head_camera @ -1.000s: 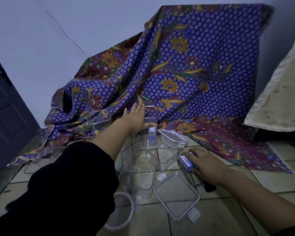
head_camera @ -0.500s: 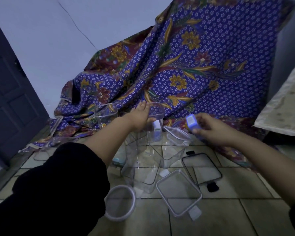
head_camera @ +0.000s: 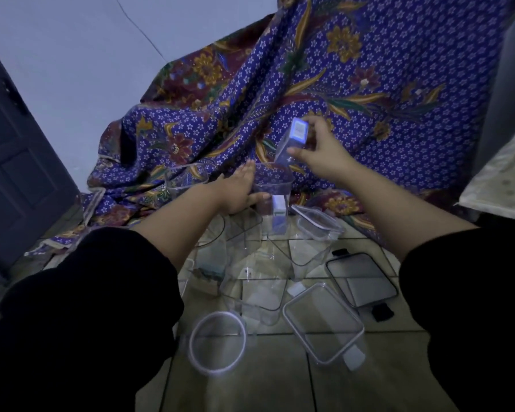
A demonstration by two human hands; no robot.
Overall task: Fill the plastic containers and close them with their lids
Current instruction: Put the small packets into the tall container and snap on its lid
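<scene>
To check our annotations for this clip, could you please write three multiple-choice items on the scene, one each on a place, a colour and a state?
1. Where is the blue box that the right hand holds?
A) on the tiles
B) over the tall container
C) on the cloth

2. What colour are the sleeves?
A) white
B) red
C) black

3. How is the tall container that the left hand holds?
A) open-topped
B) lidded
C) lying flat

Answers: B, the box is held tilted above the container's rim. C, both sleeves are black. A, the rim is bare, with no lid on it.
</scene>
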